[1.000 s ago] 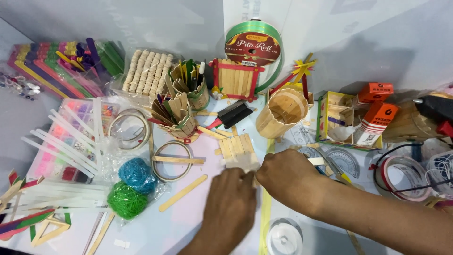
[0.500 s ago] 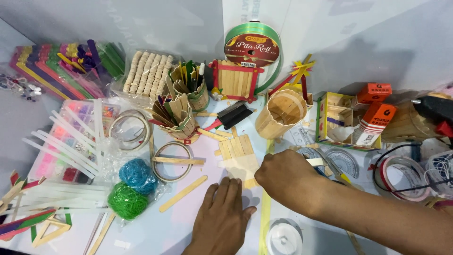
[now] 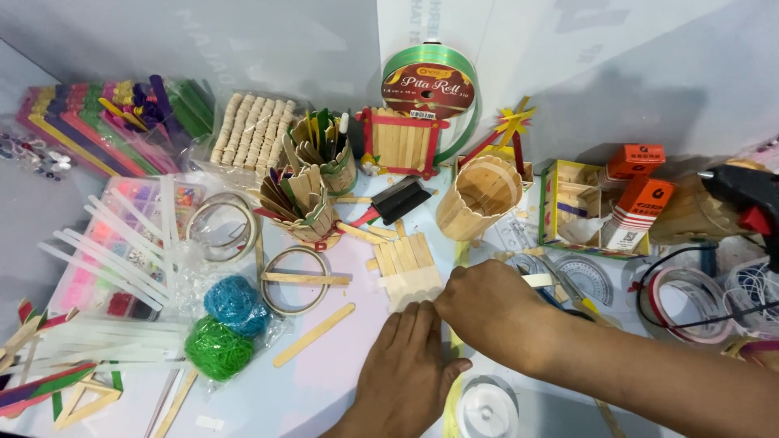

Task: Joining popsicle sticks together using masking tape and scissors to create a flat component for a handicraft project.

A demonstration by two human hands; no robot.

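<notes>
While both hands work mid-table, the left hand (image 3: pixel 408 365) lies flat, fingers together, just below the stick panel (image 3: pixel 408 268); the right hand (image 3: pixel 487 308) pinches the panel's lower edge, beside the stick basket (image 3: pixel 479 197).

Two hands (image 3: pixel 422 365), two yarn balls (image 3: pixel 235 304), three stick cups (image 3: pixel 479 195), two orange boxes (image 3: pixel 634 161).

Bright, even light falls from above. Soft shadows lie behind the wooden cup (image 3: pixel 479 197) and on the wall (image 3: pixel 649 89). The focus is sharp throughout, with slight bending at the edges.
</notes>
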